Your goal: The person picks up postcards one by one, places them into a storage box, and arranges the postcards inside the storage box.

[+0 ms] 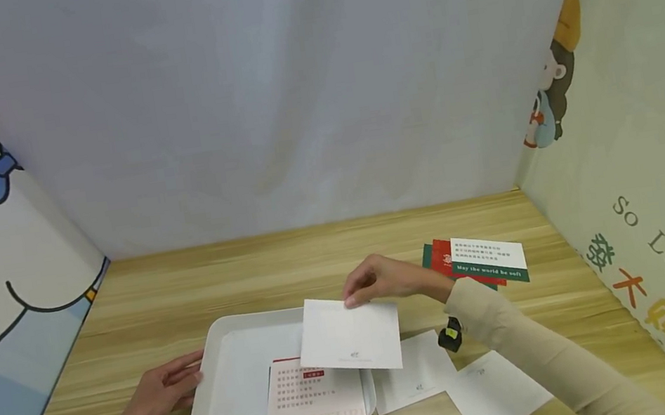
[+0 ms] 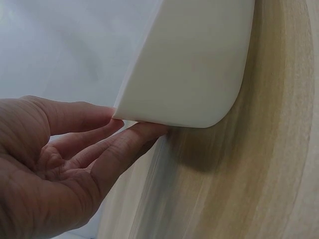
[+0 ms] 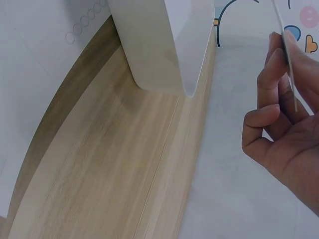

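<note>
A white tray lies on the wooden table, with a red-printed card inside at its right end. My right hand pinches a white card by its top edge and holds it tilted above the tray's right side. In the right wrist view the card's thin edge runs between thumb and fingers, with the tray beyond. My left hand rests against the tray's left rim with straight fingers; in the left wrist view its fingertips touch under the tray's corner.
Two more white cards lie on the table right of the tray. A small stack of red, green and white printed cards sits at the back right. Cartoon-printed walls close in the left, right and back sides.
</note>
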Available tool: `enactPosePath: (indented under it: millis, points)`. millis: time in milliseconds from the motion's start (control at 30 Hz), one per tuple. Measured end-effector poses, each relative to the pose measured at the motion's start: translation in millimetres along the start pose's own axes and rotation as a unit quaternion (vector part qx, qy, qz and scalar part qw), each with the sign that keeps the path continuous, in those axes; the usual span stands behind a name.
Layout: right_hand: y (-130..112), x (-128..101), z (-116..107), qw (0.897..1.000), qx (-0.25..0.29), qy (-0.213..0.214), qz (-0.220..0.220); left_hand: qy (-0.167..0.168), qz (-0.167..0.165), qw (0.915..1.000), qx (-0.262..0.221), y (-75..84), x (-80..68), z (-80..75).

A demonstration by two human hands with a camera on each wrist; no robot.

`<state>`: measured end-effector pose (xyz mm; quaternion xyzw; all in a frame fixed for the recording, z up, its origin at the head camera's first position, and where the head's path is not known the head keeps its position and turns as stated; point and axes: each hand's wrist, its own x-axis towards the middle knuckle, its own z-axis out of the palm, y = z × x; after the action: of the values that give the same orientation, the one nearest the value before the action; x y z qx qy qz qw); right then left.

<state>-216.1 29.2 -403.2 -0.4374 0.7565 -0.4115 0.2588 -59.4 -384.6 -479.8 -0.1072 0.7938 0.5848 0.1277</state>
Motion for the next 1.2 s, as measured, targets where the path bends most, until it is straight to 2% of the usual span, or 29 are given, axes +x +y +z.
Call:
enactPosePath:
  millis: [467,1200]
  points:
    - [-2.2,15.9,19.7,1.000,0.027,-0.004,-0.013,0.002,0.000,1.0000,0.002,-1.8,-1.6,-0.3]
    - [2.3,44.3,56.0,1.000,0.006,-0.006,-0.004,-0.004,0.009,1.0000,0.000,-1.3,-1.9,-1.3]
